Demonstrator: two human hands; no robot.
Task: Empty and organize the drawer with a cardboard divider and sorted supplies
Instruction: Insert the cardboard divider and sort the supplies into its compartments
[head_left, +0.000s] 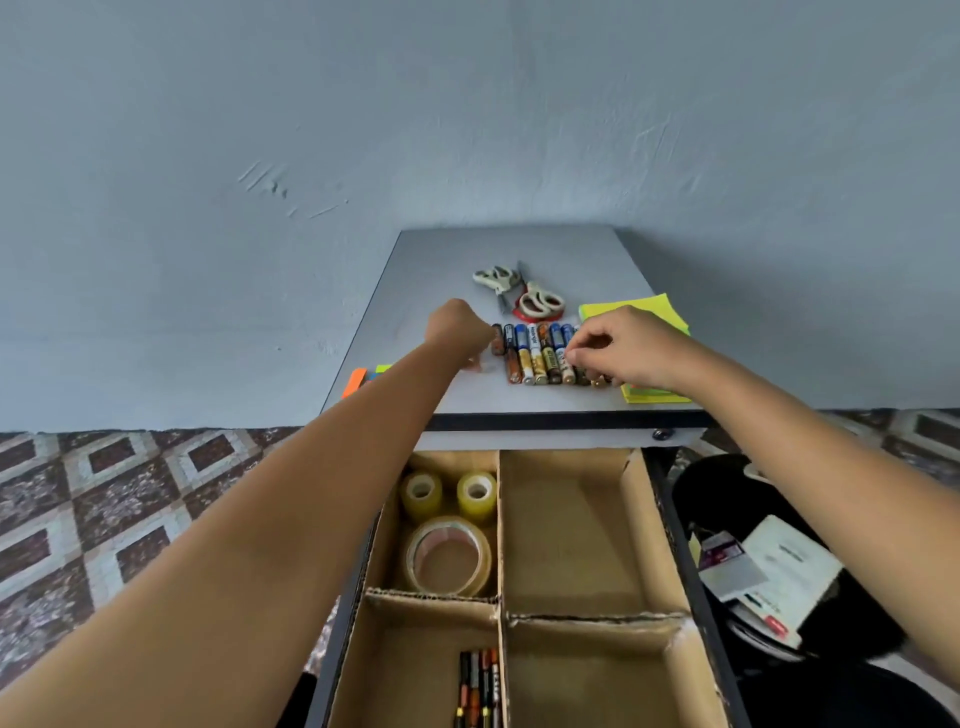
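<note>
Divider (500, 525) waits; right hand (628, 345) pinches batteries (535, 353), left hand (460, 327) curled, hold unclear. Likely light, slick: squeeze row ends.

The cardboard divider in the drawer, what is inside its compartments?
The far-left compartment holds three tape rolls. The near-left one holds batteries, cut off by the picture's edge. Both right compartments show bare cardboard; the drawer's near end is out of view.

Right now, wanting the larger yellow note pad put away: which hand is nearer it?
Right. The right hand is at the larger yellow note pad's front edge, pinching batteries; the left hand is past their row's opposite end.
</note>
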